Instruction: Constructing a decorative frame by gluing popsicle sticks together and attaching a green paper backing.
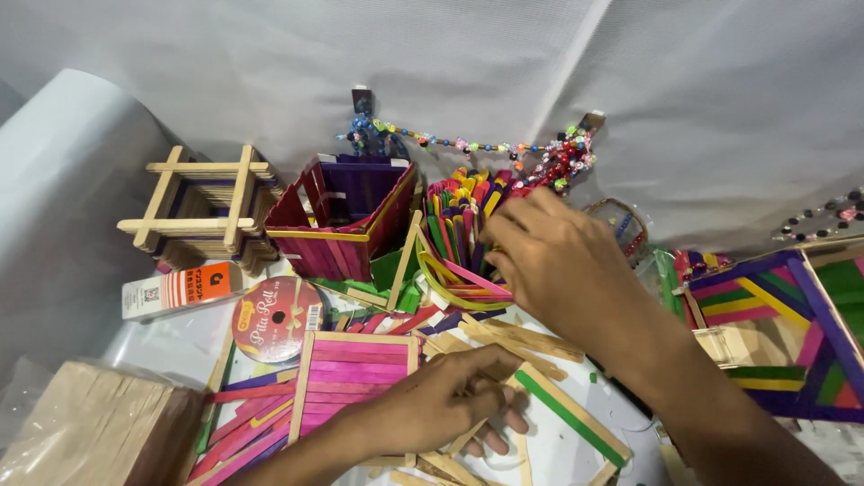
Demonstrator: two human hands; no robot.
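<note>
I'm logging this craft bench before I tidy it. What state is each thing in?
left hand: pressing down on plain sticks
right hand: reaching into the coloured sticks
cup of coloured sticks: upright, full
purple and red stick box: upright, open-topped
plain stick stack: built up, standing
pink stick panel: framed, lying flat
ribbon roll: lying flat

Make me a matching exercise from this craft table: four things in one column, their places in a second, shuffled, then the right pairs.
Things:
1. plain wooden stick box
2. purple and red stick box
3. pink stick panel
4. right hand

Places:
A. under the left hand
B. far left, behind the small orange and white carton
C. at the cup of coloured sticks
D. between the plain box and the cup

Pairs: 1-B, 2-D, 3-A, 4-C
</note>
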